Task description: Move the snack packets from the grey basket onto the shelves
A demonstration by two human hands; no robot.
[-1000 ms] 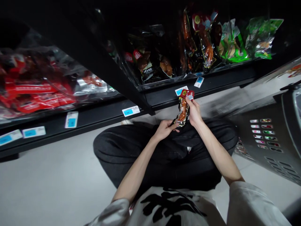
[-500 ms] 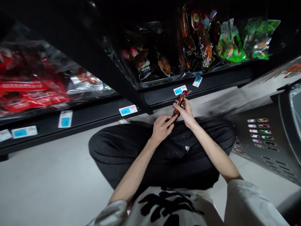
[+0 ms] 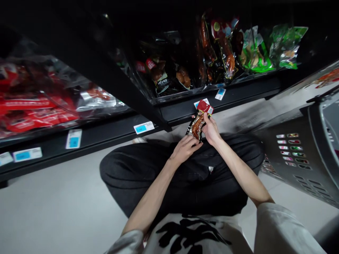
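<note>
Between my two hands is a vacuum-sealed meat snack (image 3: 197,125), brown and glossy in a clear pack with black edges and a red top. My left hand (image 3: 184,148) grips its lower end, fingers over the near edge. On its upper right side, my right hand (image 3: 210,130) holds it with the thumb on the front and the other fingers partly hidden. The pack tilts slightly, its red top pointing toward the shelf edge (image 3: 182,112). Similar brown meat packs (image 3: 228,58) stand in the shelf bin behind.
Red bags (image 3: 34,109) fill the left shelf section; green bags (image 3: 256,53) sit at the right. Price tags (image 3: 143,127) line the shelf front. A grey slotted basket (image 3: 312,141) holding goods stands to my right. My crossed legs (image 3: 137,169) are below my hands on the pale floor.
The pack has turned from edge-on so its broad front and red top now show. My left hand has shifted slightly down along its lower end.
</note>
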